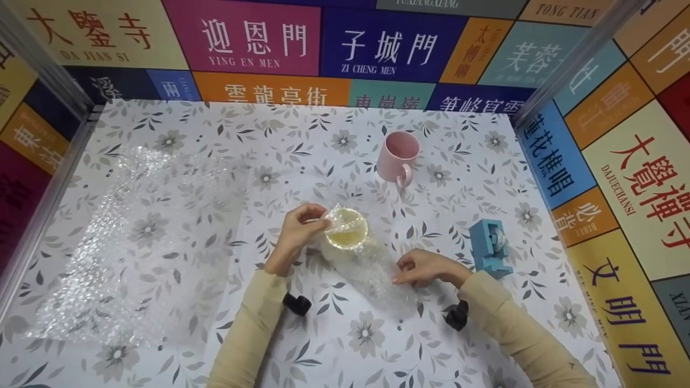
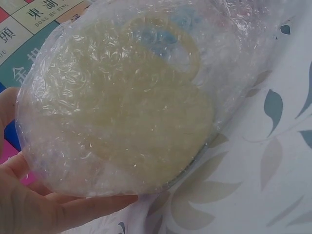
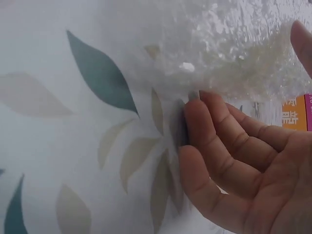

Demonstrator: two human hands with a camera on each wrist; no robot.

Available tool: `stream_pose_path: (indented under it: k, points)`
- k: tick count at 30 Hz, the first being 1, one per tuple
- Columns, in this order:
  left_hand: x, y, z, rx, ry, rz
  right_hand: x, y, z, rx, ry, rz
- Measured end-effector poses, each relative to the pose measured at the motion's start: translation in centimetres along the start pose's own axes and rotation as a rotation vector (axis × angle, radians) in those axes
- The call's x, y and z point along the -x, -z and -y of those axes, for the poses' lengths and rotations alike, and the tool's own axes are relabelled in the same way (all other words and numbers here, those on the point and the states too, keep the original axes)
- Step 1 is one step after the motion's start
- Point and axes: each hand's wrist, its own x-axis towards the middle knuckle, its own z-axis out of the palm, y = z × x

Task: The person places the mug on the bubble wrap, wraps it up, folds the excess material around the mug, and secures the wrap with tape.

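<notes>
A pale yellow mug lies inside clear bubble wrap at the middle of the table, its open rim toward the back. Its handle shows through the film in the left wrist view. My left hand pinches the wrap's edge at the mug's rim, with fingers along the side of the bundle. Beside the wrap's loose near-right end is my right hand, its fingers loosely bent and fingertips right at the film. The thumb stands apart from the fingers in the right wrist view.
A large flat sheet of bubble wrap covers the table's left side. Behind the bundle stands a pink mug, handle toward me. A blue tape dispenser is on the right, near my right forearm. Printed panels wall the table's back and sides.
</notes>
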Motion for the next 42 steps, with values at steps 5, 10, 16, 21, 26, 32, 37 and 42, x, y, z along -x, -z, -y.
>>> stream_pose_path:
  k: [5,10,16,21,26,32,37,42]
  points:
    - [0.1,-0.1,0.0,0.014,0.011,-0.006,-0.1,-1.1,0.0,0.068,0.067,-0.093]
    - [0.1,-0.2,-0.1,0.037,0.036,-0.019,-0.3,-2.1,0.4,0.174,0.083,-0.214]
    - [0.1,-0.3,0.0,0.022,0.019,-0.026,-0.5,-2.8,0.7,0.127,0.010,-0.285]
    - [0.1,-0.3,0.1,0.008,0.021,-0.026,-0.4,-3.2,0.3,-0.033,0.002,-0.259]
    - [0.1,-0.2,0.3,-0.009,0.003,-0.030,-0.2,-3.5,0.1,-0.125,0.036,-0.269]
    - [0.2,-0.3,0.2,0.000,-0.014,-0.011,0.0,-3.6,0.5,-0.182,0.061,-0.286]
    - [0.2,-0.3,0.2,0.013,-0.018,-0.009,0.4,-3.6,1.3,-0.342,0.071,-0.259]
    - [0.2,-0.4,0.2,0.007,-0.006,-0.020,0.2,-3.5,1.1,-0.423,0.066,-0.249]
